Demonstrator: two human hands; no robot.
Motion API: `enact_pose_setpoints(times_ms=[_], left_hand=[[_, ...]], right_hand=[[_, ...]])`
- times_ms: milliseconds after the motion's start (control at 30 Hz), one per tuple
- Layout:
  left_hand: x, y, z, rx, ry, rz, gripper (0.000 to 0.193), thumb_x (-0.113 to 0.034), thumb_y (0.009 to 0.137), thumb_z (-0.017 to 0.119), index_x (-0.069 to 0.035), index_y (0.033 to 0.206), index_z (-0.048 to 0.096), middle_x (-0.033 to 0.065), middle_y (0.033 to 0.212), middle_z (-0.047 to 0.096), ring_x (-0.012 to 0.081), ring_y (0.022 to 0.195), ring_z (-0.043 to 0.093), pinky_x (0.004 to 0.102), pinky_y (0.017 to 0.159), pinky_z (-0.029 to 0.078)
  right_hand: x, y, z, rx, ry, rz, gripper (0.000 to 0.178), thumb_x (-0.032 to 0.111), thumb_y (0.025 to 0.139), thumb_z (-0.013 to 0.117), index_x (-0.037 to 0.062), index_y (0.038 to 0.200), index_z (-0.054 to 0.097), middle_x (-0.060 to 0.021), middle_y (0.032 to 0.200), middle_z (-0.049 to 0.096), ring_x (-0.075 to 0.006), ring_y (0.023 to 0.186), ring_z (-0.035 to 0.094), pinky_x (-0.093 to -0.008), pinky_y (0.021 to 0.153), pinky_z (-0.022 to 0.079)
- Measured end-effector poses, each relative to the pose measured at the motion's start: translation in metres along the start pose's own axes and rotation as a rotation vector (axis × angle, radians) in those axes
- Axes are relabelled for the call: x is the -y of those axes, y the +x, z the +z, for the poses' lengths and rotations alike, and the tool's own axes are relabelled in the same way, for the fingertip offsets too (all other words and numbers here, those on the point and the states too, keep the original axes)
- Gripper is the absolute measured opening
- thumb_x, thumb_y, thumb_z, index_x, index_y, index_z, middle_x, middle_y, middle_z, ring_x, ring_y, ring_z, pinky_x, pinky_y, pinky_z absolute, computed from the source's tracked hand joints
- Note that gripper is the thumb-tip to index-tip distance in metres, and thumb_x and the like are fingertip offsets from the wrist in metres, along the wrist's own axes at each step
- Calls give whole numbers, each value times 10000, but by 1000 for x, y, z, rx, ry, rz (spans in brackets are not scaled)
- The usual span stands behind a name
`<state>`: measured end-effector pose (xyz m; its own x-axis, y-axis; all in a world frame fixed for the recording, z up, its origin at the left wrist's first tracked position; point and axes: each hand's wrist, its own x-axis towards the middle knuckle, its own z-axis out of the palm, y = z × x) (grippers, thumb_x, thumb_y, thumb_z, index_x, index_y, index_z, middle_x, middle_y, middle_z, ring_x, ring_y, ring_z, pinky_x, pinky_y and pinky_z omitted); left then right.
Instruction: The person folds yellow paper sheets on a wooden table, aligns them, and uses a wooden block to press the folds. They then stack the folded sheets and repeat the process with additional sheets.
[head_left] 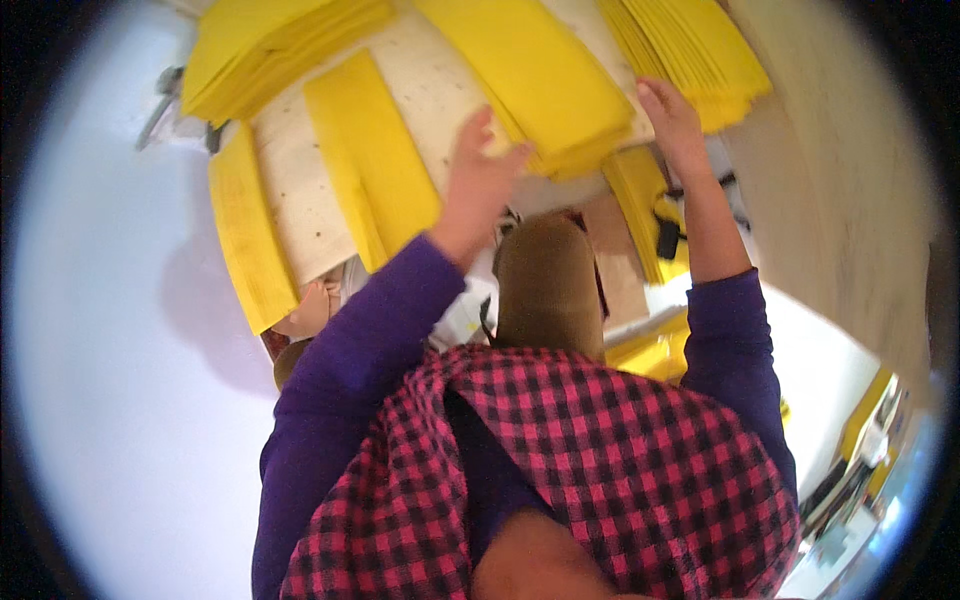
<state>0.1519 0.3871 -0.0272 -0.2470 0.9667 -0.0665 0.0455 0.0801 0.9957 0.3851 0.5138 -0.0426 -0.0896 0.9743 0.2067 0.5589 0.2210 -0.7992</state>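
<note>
On a pale board lies a middle stack of yellow felt-like strips (545,75), its near end close to me. My left hand (478,185) is at the stack's left edge, thumb and fingers apart, with nothing visible in it. My right hand (672,120) is raised beside the stack's right edge, fingers partly stretched and slightly blurred. It seems to hold nothing; whether its fingertips touch the stack I cannot tell. Left of the middle stack lies a narrower yellow strip pile (372,155).
Thicker yellow stacks stand at the far left (265,60) and far right (690,50). Another yellow strip (245,230) overhangs the pale board (292,170). A brown-clothed knee (550,280) sits below the near edge. A small black object (668,240) lies near more yellow material.
</note>
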Motion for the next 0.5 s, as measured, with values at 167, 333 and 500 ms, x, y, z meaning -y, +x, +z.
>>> enact_pose_setpoints(times_ms=[167,333,500], left_hand=[[-23,-43,-74,-38,78,224,352,-30,850,500,14,1199,486,124,1175,536,215,1087,504,312,909,419],[-17,-84,-132,-405,200,170,282,-55,889,461,30,1157,482,131,1152,537,205,1068,507,318,911,413],[6,-112,-171,-610,299,7,263,-87,902,459,15,1143,477,107,1148,529,189,1070,502,325,906,407]], right_hand=[[-53,-112,-13,-110,131,150,263,239,838,612,23,987,618,-75,826,633,-105,763,574,-245,705,461],[-172,-213,54,154,-344,270,267,297,834,529,66,922,630,-159,857,646,-307,792,625,-392,689,484],[-236,-276,108,555,-485,752,289,263,861,441,72,984,619,-187,968,629,-334,910,611,-428,763,484]])
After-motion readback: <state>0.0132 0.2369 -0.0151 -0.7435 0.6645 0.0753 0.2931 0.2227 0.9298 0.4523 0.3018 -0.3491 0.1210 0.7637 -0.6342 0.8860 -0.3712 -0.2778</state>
